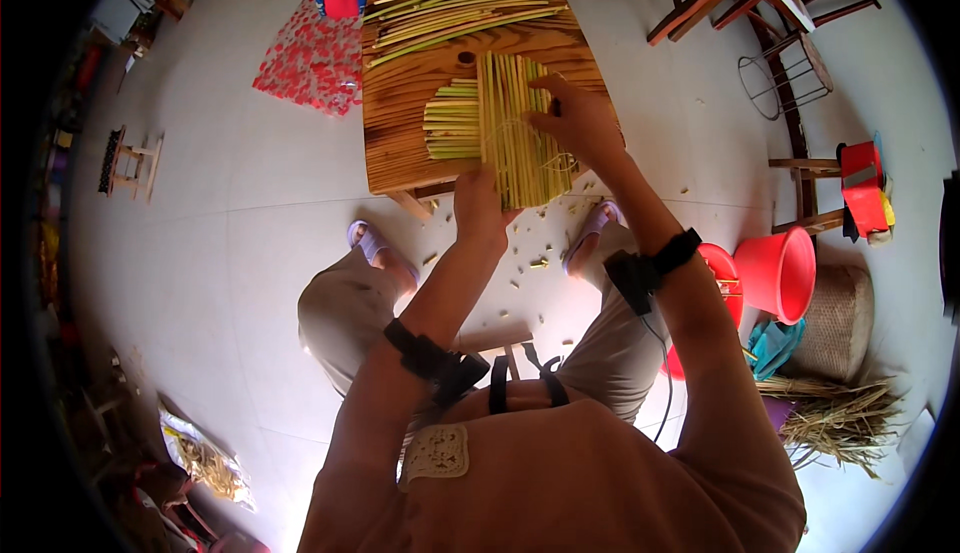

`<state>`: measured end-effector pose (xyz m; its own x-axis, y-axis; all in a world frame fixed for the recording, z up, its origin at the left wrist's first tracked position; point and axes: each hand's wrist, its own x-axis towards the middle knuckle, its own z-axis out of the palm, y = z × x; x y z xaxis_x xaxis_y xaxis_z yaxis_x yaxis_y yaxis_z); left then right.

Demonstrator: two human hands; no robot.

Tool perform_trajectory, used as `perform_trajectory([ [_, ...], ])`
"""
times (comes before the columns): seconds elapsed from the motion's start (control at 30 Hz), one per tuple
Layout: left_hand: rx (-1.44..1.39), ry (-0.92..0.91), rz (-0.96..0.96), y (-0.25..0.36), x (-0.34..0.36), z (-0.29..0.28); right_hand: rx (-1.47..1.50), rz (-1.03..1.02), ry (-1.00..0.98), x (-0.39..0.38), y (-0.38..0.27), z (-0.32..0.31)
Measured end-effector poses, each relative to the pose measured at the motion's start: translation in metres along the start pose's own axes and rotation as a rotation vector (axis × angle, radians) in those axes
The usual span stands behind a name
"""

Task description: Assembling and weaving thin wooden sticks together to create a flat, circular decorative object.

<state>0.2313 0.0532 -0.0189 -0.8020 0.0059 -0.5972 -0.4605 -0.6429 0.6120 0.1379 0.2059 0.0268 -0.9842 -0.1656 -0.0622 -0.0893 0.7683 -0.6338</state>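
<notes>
One panel: yellow-green stalks set side by side; lay on the near part of the wooden chair, its near end projecting past the seat edge.
Cross stalks: shorter row at right angles to the panel, showing at its left side; whether joined to it could not be told.
Left hand: clamped on the panel's near left corner.
Right hand: was at the panel's right edge, farther up, fingers spread; whether it gripped could not be told.
Hand spacing: the hands were apart from each other.
Thread: thin, pale, looped by the panel's right edge, below the right hand.
Loose stalks: lay crosswise at the far end of the seat, apart from the panel.
Scraps: were scattered on the floor between the slippers.
Red tub: stood at right, beside a woven basket.
</notes>
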Motion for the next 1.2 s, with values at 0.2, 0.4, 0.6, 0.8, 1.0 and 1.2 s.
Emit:
perform_trajectory([
  [0.2,0.002,0.002,-0.044,0.0,0.002,-0.003,-0.288,-0.188,-0.073,0.021,-0.005,0.024],
  [0.4,0.029,-0.103,-0.159,0.009,0.0,-0.015,-0.289,-0.151,-0.188,0.033,-0.015,0.021],
  [0.6,0.521,-0.123,-0.191,0.032,-0.02,-0.024,-0.364,-0.068,-0.221,0.027,-0.012,0.02],
  [0.8,1.499,-0.01,0.663,0.082,-0.008,-0.016,-0.259,-0.168,-0.194,0.029,-0.008,0.02],
  [1.0,1.829,-0.277,1.111,0.09,0.042,-0.008,-0.021,-0.172,-0.172,0.038,0.007,0.015],
  [1.2,2.039,-0.36,0.928,0.092,0.052,-0.012,-0.136,0.074,0.017,0.002,0.043,-0.02],
])
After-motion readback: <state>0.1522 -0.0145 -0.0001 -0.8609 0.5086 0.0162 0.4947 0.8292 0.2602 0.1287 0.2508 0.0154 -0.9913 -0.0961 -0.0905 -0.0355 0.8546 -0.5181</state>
